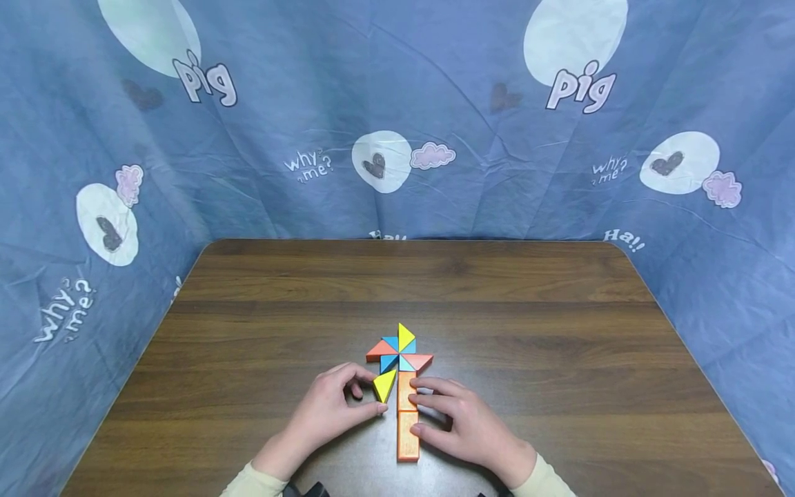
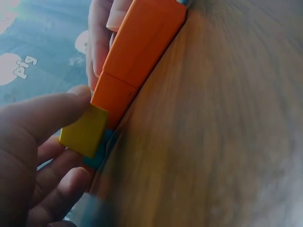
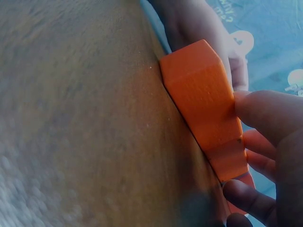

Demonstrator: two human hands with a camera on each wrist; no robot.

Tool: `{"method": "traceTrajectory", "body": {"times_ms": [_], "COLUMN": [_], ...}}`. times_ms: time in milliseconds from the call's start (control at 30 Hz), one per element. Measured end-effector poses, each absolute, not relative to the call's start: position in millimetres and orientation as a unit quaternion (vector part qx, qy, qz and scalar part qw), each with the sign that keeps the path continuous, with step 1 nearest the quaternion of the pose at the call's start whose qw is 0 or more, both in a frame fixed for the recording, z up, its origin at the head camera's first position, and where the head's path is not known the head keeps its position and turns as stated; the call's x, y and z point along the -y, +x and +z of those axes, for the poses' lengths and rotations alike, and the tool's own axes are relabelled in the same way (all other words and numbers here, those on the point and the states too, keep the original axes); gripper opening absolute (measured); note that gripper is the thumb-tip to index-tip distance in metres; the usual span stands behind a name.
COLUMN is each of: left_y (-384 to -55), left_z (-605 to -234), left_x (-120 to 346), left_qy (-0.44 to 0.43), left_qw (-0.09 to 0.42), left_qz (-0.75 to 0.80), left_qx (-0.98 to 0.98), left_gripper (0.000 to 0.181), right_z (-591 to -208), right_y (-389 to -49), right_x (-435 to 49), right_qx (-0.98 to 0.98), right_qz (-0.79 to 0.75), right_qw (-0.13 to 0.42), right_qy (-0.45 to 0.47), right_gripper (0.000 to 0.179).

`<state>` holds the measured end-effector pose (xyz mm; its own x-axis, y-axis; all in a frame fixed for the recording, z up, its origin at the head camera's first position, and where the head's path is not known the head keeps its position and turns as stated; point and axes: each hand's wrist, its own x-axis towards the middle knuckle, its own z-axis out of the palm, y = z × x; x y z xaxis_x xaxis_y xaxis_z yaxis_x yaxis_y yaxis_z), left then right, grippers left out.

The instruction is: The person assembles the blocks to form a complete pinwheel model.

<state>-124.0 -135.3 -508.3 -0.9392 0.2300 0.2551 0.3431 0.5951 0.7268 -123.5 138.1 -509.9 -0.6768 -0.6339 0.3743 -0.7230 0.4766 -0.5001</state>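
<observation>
Between the thumb and fingers of my left hand (image 1: pixel 332 404) is a yellow triangular block (image 1: pixel 384 385), pinched just left of the orange blocks and below the pinwheel shape. In the left wrist view that yellow block (image 2: pixel 85 131) looks tilted. Two orange rectangular blocks, a nearer one (image 1: pixel 407 438) and a farther one (image 1: pixel 405 392), lie end to end in a line. My right hand (image 1: pixel 468 424) touches their right side with its fingertips and thumb. Beyond them, blue triangles (image 1: pixel 388 361), a left red triangle (image 1: pixel 380 351), a right red triangle (image 1: pixel 419 361) and another yellow triangle (image 1: pixel 405 337) form the pinwheel.
All the blocks lie on a brown wood-grain table (image 1: pixel 248 331). A blue printed cloth (image 1: pixel 267 138) hangs behind the table and along both sides. Dark objects (image 1: pixel 307 490) show at the bottom edge near the left sleeve.
</observation>
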Motion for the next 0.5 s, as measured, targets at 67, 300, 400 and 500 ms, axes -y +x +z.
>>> {"method": "traceTrajectory", "body": {"times_ms": [67,300,400,500], "left_y": [-124.6,-123.6,-123.2,-122.9], "left_z": [-509.0,-507.6,-507.0,-507.9], "left_x": [134.1,130.9,129.4,128.0], "left_qy": [-0.161,-0.155,-0.152,-0.150], "left_qw": [0.070,0.069,0.070,0.076], "left_qz": [-0.416,-0.405,-0.399,-0.394], "left_qx": [0.892,0.899,0.901,0.903], "left_gripper": [0.039,0.038,0.038,0.038], "right_z": [-509.5,-509.3,-509.9,-510.5], "right_y": [-123.4,-123.5,-123.6,-123.6], "right_x": [-138.1,-137.8,-137.9,-137.9], "right_qx": [0.857,0.859,0.855,0.853], "right_qz": [0.325,0.328,0.328,0.329], "right_qw": [0.067,0.060,0.068,0.076], "right_qy": [0.394,0.388,0.395,0.399], "right_gripper": [0.040,0.040,0.040,0.040]}}
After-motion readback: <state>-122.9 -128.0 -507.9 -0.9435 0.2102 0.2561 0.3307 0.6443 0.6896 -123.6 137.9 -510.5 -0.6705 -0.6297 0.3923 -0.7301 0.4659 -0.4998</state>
